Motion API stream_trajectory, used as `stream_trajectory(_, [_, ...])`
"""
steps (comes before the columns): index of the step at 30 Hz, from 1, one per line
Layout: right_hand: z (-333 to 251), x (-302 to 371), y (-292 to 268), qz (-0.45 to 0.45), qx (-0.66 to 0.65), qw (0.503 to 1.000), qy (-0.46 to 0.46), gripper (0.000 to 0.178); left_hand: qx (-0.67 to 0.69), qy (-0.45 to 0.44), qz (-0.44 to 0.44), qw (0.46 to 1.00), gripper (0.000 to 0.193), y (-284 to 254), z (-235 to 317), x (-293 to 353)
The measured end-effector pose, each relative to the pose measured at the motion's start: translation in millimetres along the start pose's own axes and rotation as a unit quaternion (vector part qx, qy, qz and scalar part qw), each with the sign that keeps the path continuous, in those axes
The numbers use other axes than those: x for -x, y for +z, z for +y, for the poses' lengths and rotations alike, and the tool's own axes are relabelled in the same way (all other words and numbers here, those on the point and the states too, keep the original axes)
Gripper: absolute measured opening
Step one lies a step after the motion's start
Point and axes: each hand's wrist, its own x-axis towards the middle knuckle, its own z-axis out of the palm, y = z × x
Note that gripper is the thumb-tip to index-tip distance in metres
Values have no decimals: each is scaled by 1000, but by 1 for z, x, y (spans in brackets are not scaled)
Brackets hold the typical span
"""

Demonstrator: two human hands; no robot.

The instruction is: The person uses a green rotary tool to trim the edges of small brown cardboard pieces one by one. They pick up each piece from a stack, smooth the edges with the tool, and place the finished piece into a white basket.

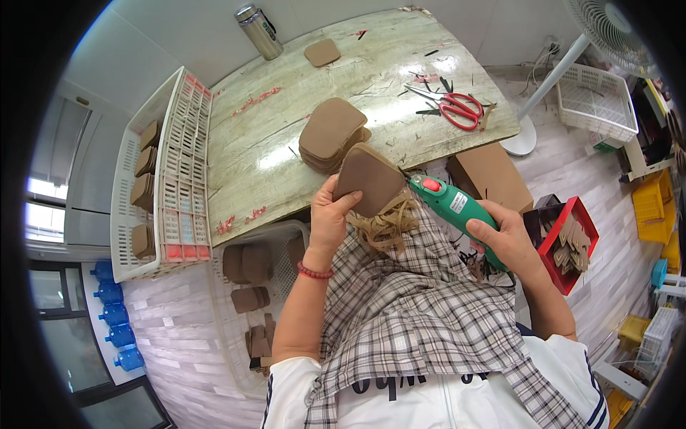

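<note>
Left hand [330, 218] pinches a flat brown leather piece [368, 179] by its edge; right hand [509, 239] is wrapped around a green handheld trimming tool [454, 204], tip probably touching that edge, table beyond mostly open.

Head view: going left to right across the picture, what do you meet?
Blue water bottles → white basket of brown pieces → left hand → brown piece it holds → green power tool → right hand → red tray → yellow crates.

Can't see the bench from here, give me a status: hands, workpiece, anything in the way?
Left hand grips brown pad. Right hand holds green trimming tool, tip at pad's edge. Trimmed strips hang below. Pad stack behind, apart.
</note>
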Motion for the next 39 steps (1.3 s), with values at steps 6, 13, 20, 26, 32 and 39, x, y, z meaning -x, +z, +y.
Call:
stream_trajectory(6, [8, 1, 1, -3, 38, 999, 1, 39, -49, -18, -15, 999, 30, -4, 3, 5])
stream_trajectory(13, [16, -1, 11, 28, 80, 996, -24, 40, -36, -104, -19, 994, 31, 3, -6, 18])
stream_trajectory(20, [16, -9, 17, 2, 27, 1000, -2, 38, -71, -143, -39, 986, 31, 2, -12, 25])
stream_trajectory(26, [14, -9, 9, -44, 20, 998, 35, 35, -206, -106, -42, 972, 25, -5, 13, 22])
stream_trajectory(32, [8, -7, 6, -74, 30, 995, 54, 36, -223, -67, 32, 972, 18, -13, 27, 23])
stream_trajectory(39, [9, -7, 6, -91, 23, 994, 60, 40, -84, -68, 42, 993, 18, -25, 29, 27])
